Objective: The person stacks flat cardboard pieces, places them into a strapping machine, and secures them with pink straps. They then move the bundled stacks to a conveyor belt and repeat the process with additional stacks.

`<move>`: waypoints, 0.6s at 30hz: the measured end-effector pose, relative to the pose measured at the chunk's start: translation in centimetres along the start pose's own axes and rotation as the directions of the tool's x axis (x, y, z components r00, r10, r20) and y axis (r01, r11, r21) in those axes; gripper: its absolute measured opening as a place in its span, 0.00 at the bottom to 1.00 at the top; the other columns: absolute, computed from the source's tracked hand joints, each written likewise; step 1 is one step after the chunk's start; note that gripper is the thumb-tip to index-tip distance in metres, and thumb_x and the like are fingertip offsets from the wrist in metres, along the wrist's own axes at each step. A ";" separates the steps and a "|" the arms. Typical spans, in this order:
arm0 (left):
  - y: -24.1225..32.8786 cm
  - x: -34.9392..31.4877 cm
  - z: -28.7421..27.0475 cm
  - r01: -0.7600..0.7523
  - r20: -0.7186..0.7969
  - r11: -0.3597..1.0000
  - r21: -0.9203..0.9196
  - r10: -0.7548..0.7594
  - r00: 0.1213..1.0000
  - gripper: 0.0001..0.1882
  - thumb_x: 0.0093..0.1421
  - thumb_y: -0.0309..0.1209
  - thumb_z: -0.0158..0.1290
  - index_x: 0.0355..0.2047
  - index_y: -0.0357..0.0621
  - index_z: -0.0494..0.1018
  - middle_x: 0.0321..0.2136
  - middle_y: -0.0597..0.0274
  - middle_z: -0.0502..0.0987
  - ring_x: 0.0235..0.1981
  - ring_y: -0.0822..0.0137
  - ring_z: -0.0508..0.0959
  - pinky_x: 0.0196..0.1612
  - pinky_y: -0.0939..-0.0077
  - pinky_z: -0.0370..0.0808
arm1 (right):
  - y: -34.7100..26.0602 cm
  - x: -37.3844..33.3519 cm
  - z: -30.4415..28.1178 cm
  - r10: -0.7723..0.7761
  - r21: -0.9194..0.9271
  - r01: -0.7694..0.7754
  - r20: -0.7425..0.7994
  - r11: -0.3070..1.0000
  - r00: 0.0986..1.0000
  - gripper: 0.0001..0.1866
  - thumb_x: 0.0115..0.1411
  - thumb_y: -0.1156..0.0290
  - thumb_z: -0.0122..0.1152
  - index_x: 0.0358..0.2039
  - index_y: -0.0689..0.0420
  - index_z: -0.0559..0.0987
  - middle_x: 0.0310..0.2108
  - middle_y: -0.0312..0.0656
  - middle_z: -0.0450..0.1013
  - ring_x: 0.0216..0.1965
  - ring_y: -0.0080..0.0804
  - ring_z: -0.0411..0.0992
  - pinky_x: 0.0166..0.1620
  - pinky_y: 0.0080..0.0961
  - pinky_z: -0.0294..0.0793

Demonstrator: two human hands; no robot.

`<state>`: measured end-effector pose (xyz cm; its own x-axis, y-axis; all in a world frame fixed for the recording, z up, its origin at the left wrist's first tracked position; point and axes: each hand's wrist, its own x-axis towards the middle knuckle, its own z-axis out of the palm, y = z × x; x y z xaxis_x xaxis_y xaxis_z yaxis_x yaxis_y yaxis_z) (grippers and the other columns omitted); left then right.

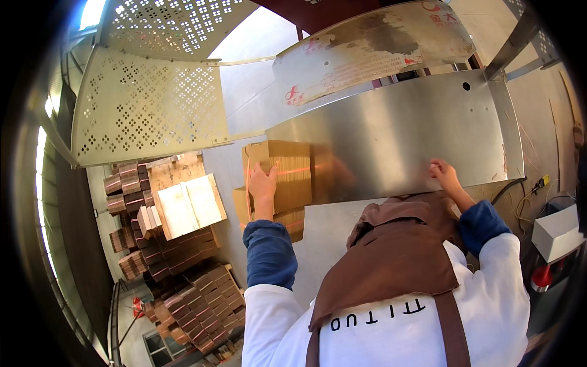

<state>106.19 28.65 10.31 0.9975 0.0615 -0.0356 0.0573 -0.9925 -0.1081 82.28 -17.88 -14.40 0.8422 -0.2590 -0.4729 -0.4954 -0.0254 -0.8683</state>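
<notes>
The left hand (263, 186) lay flat, fingers spread, on the stack of flat cardboard sheets (282, 180) at the steel worktop's (416, 128) left edge. The right hand (444, 174) rested near its front edge, fingers curled, holding nothing. An uneven push could have slid sheets off the edge.

One head-worn fisheye looks steeply down, close over the steel table (391, 140).

Your view is bright and warm-lit, with daylight from windows (41, 153) at left, soft glare on the steel panel (397, 131), and dark, bent fisheye edges.
</notes>
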 end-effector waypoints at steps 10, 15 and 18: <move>1.2 0.7 -1.1 -0.062 0.026 0.996 0.064 0.060 0.998 0.31 0.54 0.48 0.58 0.48 0.36 0.67 0.39 0.41 0.77 0.43 0.46 0.77 0.46 0.56 0.73 | 3.9 -3.2 -2.4 0.083 0.241 -0.040 -0.169 0.970 0.982 0.13 0.65 0.68 0.52 0.45 0.62 0.75 0.30 0.37 0.75 0.29 0.21 0.73 0.37 0.21 0.76; 0.7 0.9 -0.3 -0.093 0.009 0.988 0.127 0.092 0.996 0.29 0.54 0.48 0.58 0.45 0.35 0.67 0.35 0.38 0.78 0.41 0.44 0.78 0.43 0.54 0.74 | 3.3 -3.2 -3.1 0.066 0.218 -0.026 -0.179 0.976 0.982 0.13 0.65 0.68 0.52 0.46 0.63 0.75 0.30 0.37 0.75 0.29 0.22 0.74 0.37 0.21 0.76; 0.5 1.6 -0.2 -0.043 0.124 0.989 0.139 0.026 0.992 0.29 0.53 0.45 0.60 0.45 0.33 0.67 0.41 0.40 0.75 0.45 0.43 0.75 0.46 0.54 0.72 | 2.7 -3.1 -3.9 0.046 0.158 -0.016 -0.187 0.987 0.981 0.14 0.65 0.67 0.52 0.46 0.63 0.75 0.31 0.38 0.76 0.30 0.22 0.74 0.38 0.22 0.76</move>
<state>107.82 28.25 10.36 0.9856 0.0488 -0.1616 0.0081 -0.9698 -0.2437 77.52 -20.88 -14.75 0.7638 -0.4360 -0.4759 -0.4688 0.1319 -0.8734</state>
